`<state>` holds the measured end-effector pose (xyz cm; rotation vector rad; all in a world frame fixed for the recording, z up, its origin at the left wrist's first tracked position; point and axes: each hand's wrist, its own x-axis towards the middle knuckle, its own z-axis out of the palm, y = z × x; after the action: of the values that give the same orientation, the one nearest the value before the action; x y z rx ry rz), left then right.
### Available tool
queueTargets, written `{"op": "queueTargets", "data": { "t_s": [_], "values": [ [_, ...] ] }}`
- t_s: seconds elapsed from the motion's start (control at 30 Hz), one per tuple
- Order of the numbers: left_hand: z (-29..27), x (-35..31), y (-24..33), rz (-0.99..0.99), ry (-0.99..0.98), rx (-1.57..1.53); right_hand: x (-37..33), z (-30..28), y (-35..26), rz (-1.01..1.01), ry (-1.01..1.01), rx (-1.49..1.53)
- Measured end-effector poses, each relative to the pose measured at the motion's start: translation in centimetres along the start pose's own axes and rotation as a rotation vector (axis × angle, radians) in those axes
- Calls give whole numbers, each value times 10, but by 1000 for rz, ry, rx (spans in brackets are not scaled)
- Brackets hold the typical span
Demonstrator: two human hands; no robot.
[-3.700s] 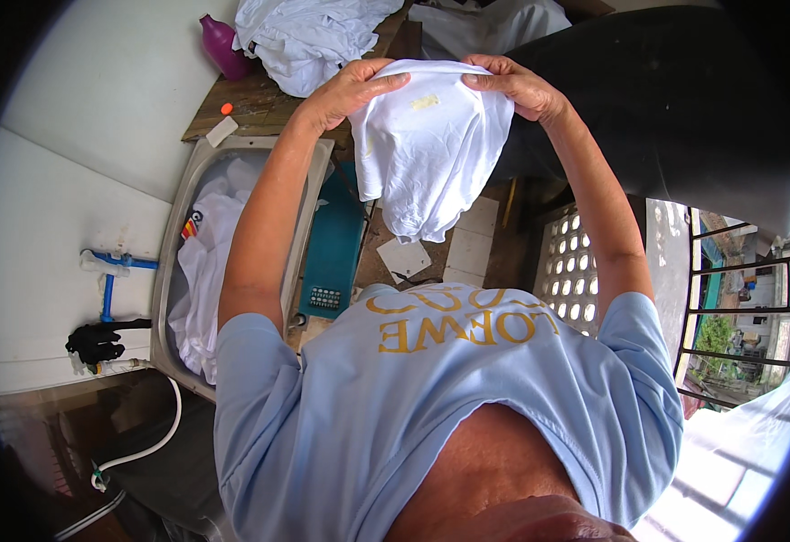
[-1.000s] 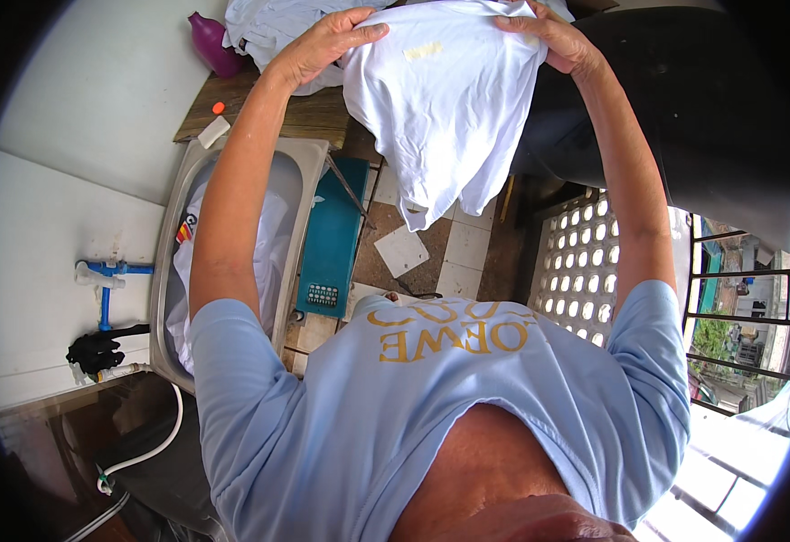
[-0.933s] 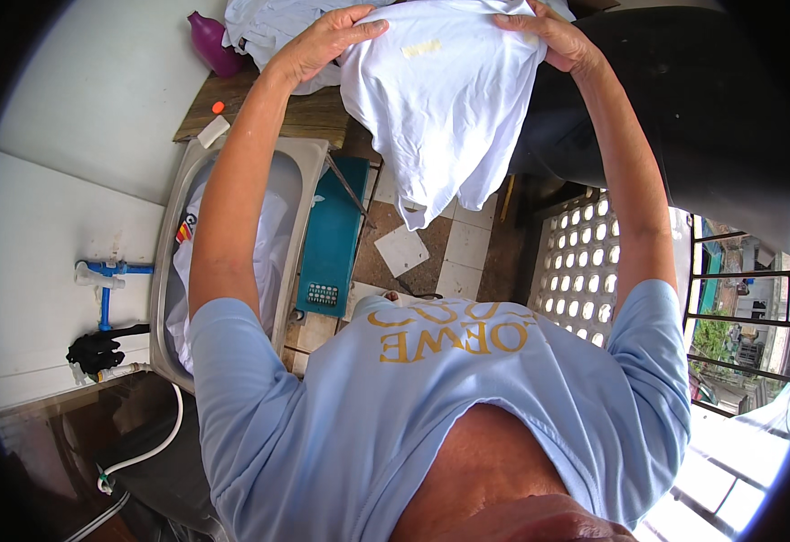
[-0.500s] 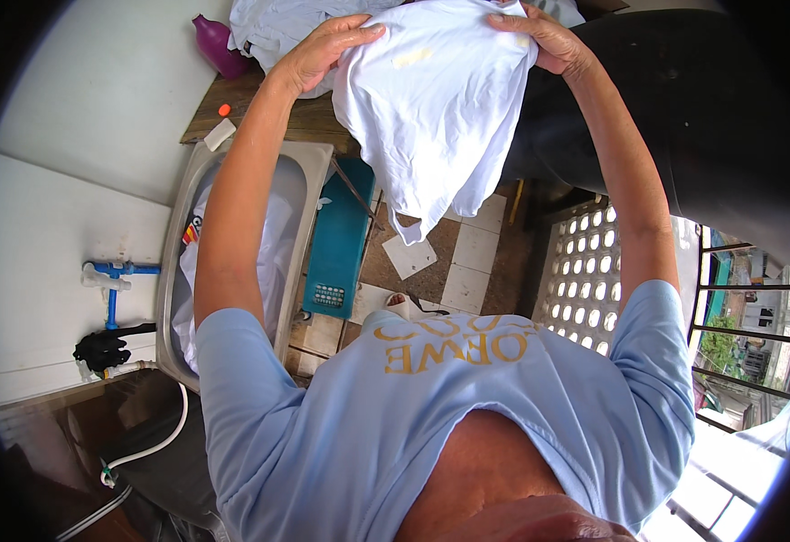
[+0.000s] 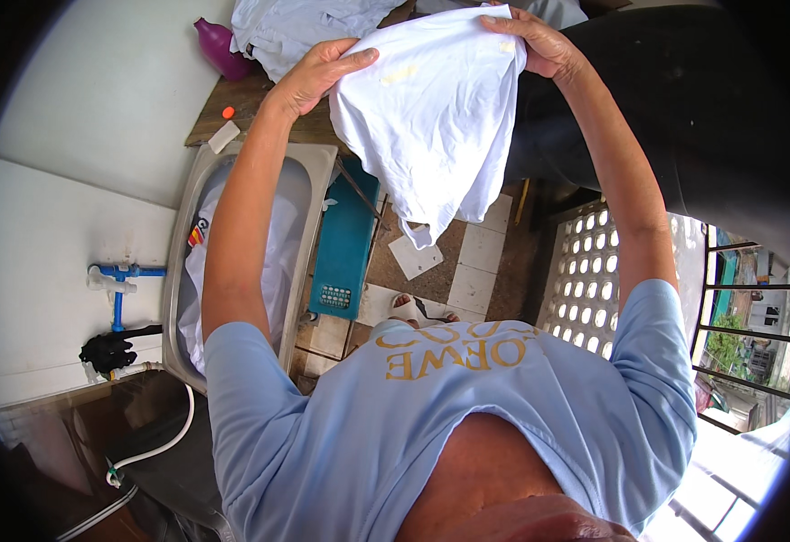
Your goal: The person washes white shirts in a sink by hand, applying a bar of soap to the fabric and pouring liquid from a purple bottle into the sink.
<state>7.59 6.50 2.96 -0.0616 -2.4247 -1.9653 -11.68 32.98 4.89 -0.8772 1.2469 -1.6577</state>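
Observation:
A white shirt (image 5: 427,117) hangs stretched between my two raised hands, its lower part dangling in creases above the floor. Two yellowish stains show near its upper edge. My left hand (image 5: 318,77) pinches the upper left corner, thumb on the near side. At the upper right corner my right hand (image 5: 538,45) grips the cloth between thumb and fingers. Both hands' far-side fingers are partly hidden. Behind the shirt, a wooden table (image 5: 296,122) carries more crumpled light cloth (image 5: 305,32).
A sink (image 5: 324,172) with white clothes in it stands at my left. Beside it are a teal plastic stool (image 5: 339,235), an orange cap (image 5: 229,113) and a purple bottle (image 5: 219,50). Blue pipes (image 5: 137,270) run along the wall. A large black tank-like shape (image 5: 666,108) fills the right.
My hands have come slightly lower and a little to the left with the shirt, whose upper edge now shows fully. Both hands keep their hold.

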Motion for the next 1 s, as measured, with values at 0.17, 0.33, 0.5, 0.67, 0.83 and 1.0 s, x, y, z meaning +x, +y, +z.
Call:
{"op": "queueTargets", "data": {
  "t_s": [0.17, 0.33, 0.5, 0.67, 0.83, 1.0],
  "values": [
    [-4, -7, 1, 4, 26, -111, 2, 4, -2, -36, -3, -20],
    [-15, -12, 13, 21, -17, -48, 5, -1, -1, -63, 140, -247],
    [-25, -9, 15, 65, -70, 17, 9, 2, -8, -89, 158, -242],
    [-29, -5, 10, 36, -102, 184, 20, 9, -8, -102, 157, -170],
    [-42, -6, 4, -4, 110, -83, 28, 4, -7, -125, 71, -29],
    [-40, -3, 14, 77, 285, -313, 36, -14, -11, -127, 69, -71]
  ]
}}
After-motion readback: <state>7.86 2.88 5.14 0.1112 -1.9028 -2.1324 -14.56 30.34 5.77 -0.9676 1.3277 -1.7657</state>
